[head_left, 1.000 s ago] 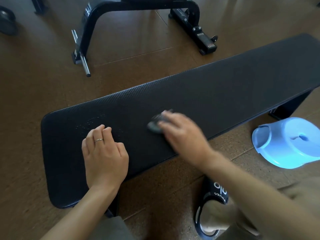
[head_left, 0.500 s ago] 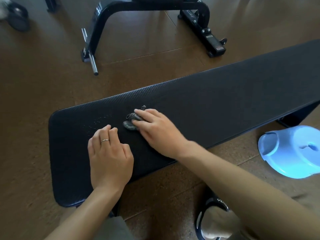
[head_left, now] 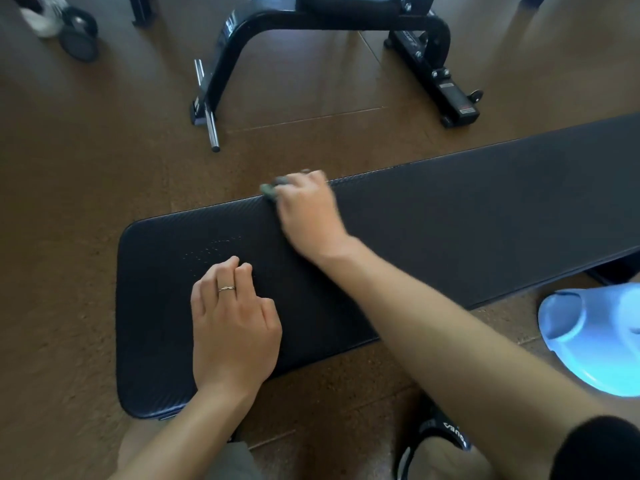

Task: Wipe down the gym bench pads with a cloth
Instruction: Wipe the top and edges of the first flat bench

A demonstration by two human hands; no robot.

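A small grey cloth (head_left: pixel 271 189) is being held under the curled fingers of the right hand (head_left: pixel 309 216) and pressed on the far edge of the black bench pad (head_left: pixel 450 216). Nearer, the left hand (head_left: pixel 233 323) is being rested on the pad, fingers bent, nothing in it. A blue plastic stool (head_left: pixel 595 337) is being left on the floor to the right.

Even daylight, moderately bright, pale sheen streaks on the floor (head_left: pixel 329 81) at upper centre of frame, right hand (head_left: pixel 308 209) motion-blurred, left hand (head_left: pixel 232 327) sharp, wide-angle bowing at frame edges.
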